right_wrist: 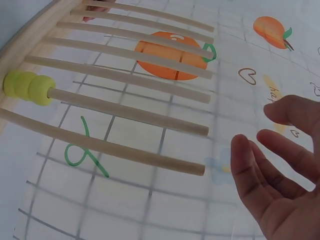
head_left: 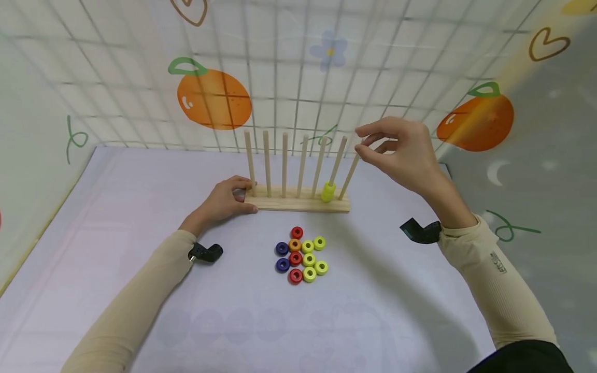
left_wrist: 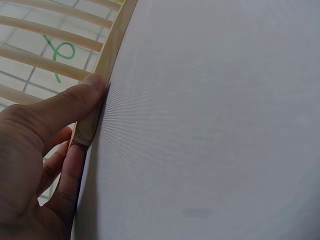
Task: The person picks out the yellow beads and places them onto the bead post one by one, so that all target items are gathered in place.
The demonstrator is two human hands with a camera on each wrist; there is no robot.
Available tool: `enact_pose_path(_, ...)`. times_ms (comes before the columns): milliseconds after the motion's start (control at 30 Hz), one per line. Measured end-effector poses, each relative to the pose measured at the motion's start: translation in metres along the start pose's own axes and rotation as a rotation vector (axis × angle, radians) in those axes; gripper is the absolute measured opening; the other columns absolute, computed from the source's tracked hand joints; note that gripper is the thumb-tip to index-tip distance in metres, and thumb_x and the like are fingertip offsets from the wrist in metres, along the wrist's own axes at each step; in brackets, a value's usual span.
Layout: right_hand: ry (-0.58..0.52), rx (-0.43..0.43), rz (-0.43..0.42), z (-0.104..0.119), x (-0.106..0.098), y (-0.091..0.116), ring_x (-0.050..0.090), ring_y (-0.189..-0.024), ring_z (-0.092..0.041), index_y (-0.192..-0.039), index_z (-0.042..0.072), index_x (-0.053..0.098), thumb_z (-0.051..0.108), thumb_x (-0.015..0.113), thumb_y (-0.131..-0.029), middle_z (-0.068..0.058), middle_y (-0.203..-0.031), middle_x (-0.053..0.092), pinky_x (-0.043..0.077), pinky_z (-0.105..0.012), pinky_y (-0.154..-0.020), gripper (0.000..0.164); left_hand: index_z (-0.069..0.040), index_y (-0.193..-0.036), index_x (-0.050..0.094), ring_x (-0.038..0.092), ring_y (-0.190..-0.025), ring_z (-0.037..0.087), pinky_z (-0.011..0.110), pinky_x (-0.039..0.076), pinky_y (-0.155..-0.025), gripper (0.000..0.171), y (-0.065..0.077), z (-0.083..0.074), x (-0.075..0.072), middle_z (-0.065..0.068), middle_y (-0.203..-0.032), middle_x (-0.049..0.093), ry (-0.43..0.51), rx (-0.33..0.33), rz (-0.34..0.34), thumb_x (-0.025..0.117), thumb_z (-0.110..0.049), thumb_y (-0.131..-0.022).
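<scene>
A wooden peg stand [head_left: 298, 205] with a row of upright pegs stands on the white-covered table. My left hand [head_left: 223, 200] grips its left end; in the left wrist view the thumb [left_wrist: 75, 102] presses on the wood and other fingers curl round the end. Three yellow beads [right_wrist: 30, 88] are stacked at the bottom of the second peg from the right. Beside the top of the rightmost peg [right_wrist: 140, 155] is my right hand [head_left: 404, 151], raised, fingers loosely bent and parted. Nothing shows between its fingertips in the right wrist view.
Loose beads lie in a cluster in front of the stand: red [head_left: 300, 260], dark blue [head_left: 278, 250], orange [head_left: 290, 246] and several yellow ones [head_left: 305, 262]. A printed curtain [head_left: 284, 77] with a grid and oranges hangs close behind the pegs.
</scene>
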State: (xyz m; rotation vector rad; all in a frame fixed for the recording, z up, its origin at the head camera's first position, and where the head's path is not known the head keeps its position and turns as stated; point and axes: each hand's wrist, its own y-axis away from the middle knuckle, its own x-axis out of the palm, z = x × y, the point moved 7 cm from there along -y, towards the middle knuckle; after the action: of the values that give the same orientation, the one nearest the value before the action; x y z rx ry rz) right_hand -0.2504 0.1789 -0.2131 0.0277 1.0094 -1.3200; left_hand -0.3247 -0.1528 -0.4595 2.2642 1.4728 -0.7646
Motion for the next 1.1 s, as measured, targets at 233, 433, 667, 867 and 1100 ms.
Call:
enact_pose_path(233, -0.038, 0.006, -0.015, -0.009, -0.007, 0.022, 0.068, -0.083, -0.009, -0.106, 0.001, 0.076, -0.002, 0.079, -0.082, -0.01, -0.101, 0.073, 0.056, -0.018, -0.07, 0.024, -0.002, -0.139, 0.058, 0.058, -0.116, 0.025, 0.038, 0.053, -0.093, 0.079, 0.0, -0.001, 0.0, 0.006, -0.141, 0.051, -0.001, 0.01, -0.001, 0.091, -0.034, -0.074)
enact_pose_path(433, -0.01, 0.062, -0.017, -0.027, -0.007, 0.046, 0.068, -0.083, -0.008, -0.107, 0.005, 0.076, 0.001, 0.08, -0.083, -0.006, -0.1, 0.073, 0.055, -0.017, -0.071, 0.024, -0.001, -0.139, 0.057, 0.058, -0.116, 0.025, 0.038, 0.053, -0.093, 0.078, 0.001, -0.001, 0.0, 0.007, -0.142, 0.05, -0.007, 0.002, 0.0, 0.09, -0.032, -0.075)
enact_pose_path(667, -0.055, 0.084, 0.033, -0.051, 0.019, 0.075, 0.068, -0.082, -0.015, -0.108, 0.003, 0.076, -0.004, 0.081, -0.08, -0.007, -0.102, 0.073, 0.056, -0.019, -0.068, 0.029, -0.001, -0.138, 0.058, 0.06, -0.112, 0.025, 0.038, 0.054, -0.092, 0.077, 0.001, -0.001, -0.001, 0.006, -0.14, 0.052, -0.016, 0.005, -0.015, 0.091, -0.031, -0.075)
enact_pose_path(867, -0.091, 0.18, 0.08, -0.072, 0.043, 0.098, 0.07, -0.084, -0.022, -0.111, 0.006, 0.075, 0.0, 0.081, -0.081, -0.006, -0.106, 0.072, 0.058, -0.024, -0.069, 0.031, -0.002, -0.138, 0.059, 0.058, -0.115, 0.026, 0.039, 0.053, -0.092, 0.077, 0.001, 0.001, 0.0, 0.007, -0.14, 0.052, -0.004, 0.003, -0.013, 0.091, -0.031, -0.074)
enact_pose_path(1100, -0.155, 0.288, 0.127, -0.092, 0.065, 0.122, 0.07, -0.083, -0.019, -0.112, 0.01, 0.076, 0.005, 0.081, -0.083, -0.009, -0.108, 0.072, 0.059, -0.03, -0.065, 0.029, -0.001, -0.139, 0.057, 0.059, -0.113, 0.028, 0.04, 0.053, -0.092, 0.078, 0.002, -0.003, -0.001, 0.008, -0.14, 0.051, 0.008, 0.01, 0.004, 0.091, -0.03, -0.075)
